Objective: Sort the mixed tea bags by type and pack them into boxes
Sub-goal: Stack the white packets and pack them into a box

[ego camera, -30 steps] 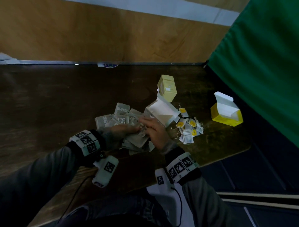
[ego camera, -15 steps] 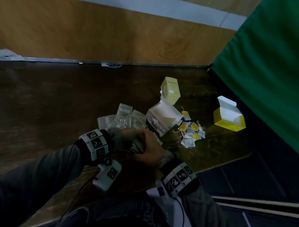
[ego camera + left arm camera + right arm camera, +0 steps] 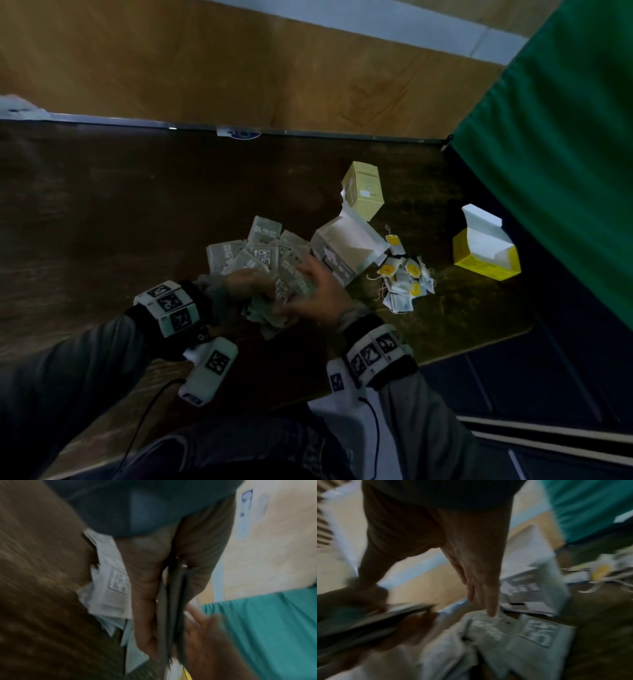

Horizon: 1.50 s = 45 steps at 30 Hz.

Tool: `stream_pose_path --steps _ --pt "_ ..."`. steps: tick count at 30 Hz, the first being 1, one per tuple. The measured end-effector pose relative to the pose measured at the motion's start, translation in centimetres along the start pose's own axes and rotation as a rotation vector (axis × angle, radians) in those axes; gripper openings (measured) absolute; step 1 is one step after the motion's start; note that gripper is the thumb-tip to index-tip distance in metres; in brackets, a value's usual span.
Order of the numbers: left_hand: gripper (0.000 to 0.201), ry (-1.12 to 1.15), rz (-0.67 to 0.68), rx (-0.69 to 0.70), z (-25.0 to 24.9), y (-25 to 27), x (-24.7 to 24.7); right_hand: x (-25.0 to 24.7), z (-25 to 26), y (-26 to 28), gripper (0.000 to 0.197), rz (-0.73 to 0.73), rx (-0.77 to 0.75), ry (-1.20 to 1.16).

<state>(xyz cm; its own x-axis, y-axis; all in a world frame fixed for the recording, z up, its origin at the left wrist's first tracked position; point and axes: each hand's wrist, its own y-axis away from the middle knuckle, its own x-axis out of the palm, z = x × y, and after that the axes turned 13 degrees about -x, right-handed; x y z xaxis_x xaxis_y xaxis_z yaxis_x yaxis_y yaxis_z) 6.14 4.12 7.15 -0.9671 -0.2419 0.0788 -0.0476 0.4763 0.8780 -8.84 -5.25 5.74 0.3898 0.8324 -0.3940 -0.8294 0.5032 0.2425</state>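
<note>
A loose pile of grey tea sachets (image 3: 260,246) lies on the dark wooden table (image 3: 102,222). My left hand (image 3: 255,289) grips a stack of these sachets (image 3: 171,608), seen edge-on between thumb and fingers in the left wrist view. My right hand (image 3: 306,274) reaches over the pile with straight fingers, and one fingertip (image 3: 491,612) touches a sachet (image 3: 489,630). Just right of the hands lies an open white box (image 3: 346,250) on its side. A heap of yellow-tagged tea bags (image 3: 406,275) sits right of that box. An open yellow box (image 3: 486,250) stands further right.
A closed beige box (image 3: 364,190) stands behind the white box. A green curtain (image 3: 548,154) hangs along the table's right side, and a wooden wall panel (image 3: 239,68) rises behind the table. The table's near edge runs just past the yellow-tagged heap.
Half a second ago both hands were together on the stack, close to me. The right hand has since left the stack and reached forward onto the sachet pile.
</note>
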Motion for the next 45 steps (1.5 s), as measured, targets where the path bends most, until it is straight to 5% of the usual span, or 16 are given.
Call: stream_pose_path --steps 3,7,9,13,17,19,24,27,31,35,40,45 --pt "0.015 0.004 -0.043 -0.033 0.7 -0.9 -1.6 -1.4 -2.1 -1.0 0.094 -0.058 0.076 0.144" --pt "0.019 -0.045 -0.03 -0.079 1.0 -1.0 -3.1 -1.1 -4.6 -2.2 0.074 0.038 0.129 0.547" --pt "0.021 -0.069 -0.029 -0.087 0.7 -0.8 -3.4 -0.1 -5.6 -3.0 0.077 0.026 0.18 0.625" --pt "0.015 -0.024 -0.032 -0.112 0.4 -0.7 -3.9 1.0 -6.5 -4.2 0.091 -0.059 0.319 0.577" --pt "0.038 0.08 -0.067 -0.118 0.8 -1.2 -4.5 0.9 -7.3 -3.8 0.058 -0.234 0.361 0.277" --pt "0.031 0.116 -0.099 -0.084 0.9 -1.3 -4.4 0.4 -7.5 -2.9 0.028 -0.244 0.335 0.221" --pt "0.022 0.225 -0.111 -0.017 1.0 -1.3 -3.7 -1.1 -6.2 -0.8 0.003 -0.422 0.058 0.265" --pt "0.034 0.206 -0.099 0.003 0.4 -1.0 -2.5 -0.9 -3.3 0.6 0.011 -0.584 -0.297 0.51" --pt "0.015 0.181 -0.108 0.0 -0.8 -0.9 -0.1 1.4 -1.3 1.7 0.009 -0.473 -0.565 0.742" --pt "0.031 0.419 -0.074 0.01 -1.6 -0.8 1.1 2.3 -0.8 1.8 0.014 -0.393 -0.677 0.814" --pt "0.034 0.255 -0.071 -0.019 -1.9 -0.1 1.6 1.4 -0.7 2.2 0.017 -0.351 -0.719 0.773" --pt "0.034 0.234 -0.091 0.155 -1.9 -0.2 1.4 -1.5 -0.2 3.1 0.018 -0.772 -0.506 0.466"
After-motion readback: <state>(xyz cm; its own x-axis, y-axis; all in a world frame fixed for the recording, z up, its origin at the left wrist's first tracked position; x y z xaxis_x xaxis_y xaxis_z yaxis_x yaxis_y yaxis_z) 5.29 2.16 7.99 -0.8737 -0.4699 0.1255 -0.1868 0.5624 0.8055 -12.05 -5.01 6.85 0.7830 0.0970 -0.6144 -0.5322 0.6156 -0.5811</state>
